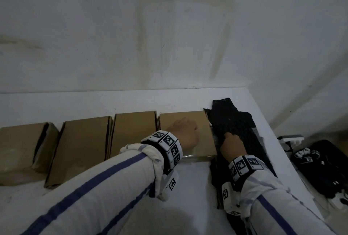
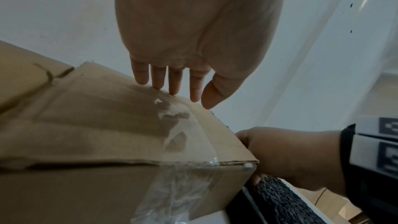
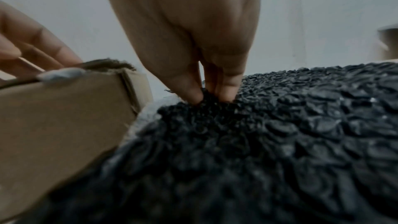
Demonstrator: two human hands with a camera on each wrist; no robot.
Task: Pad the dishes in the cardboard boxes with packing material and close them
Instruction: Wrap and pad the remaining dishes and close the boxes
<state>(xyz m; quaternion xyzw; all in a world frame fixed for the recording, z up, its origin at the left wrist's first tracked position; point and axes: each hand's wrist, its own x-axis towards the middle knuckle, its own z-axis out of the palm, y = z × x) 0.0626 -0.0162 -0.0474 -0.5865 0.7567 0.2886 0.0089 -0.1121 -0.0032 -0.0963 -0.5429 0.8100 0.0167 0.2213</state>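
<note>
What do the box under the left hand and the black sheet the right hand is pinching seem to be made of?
Box: brown corrugated cardboard, matte, with a raw layered edge at its corner; a strip of glossy clear tape crosses its front. Black sheet: probably plastic bubble wrap, going by its rows of small raised bubbles with faint glints; it bunches softly where the right hand pinches it. The left hand rests on the box.

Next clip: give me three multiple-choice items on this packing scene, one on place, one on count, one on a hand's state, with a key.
1. Where does the black packing material lie?
A. right of the boxes
B. left of the boxes
C. on the floor

2. How many cardboard boxes stand in the row?
A. two
B. four
C. six

3. What is the right hand doing?
A. hanging idle
B. pinching the packing material
C. holding tape

Key: 1 A, it lies beside the rightmost box. 2 B, the head view shows four. 3 B, the right wrist view shows its fingertips nipping the sheet; the left hand rests on the box.
</note>
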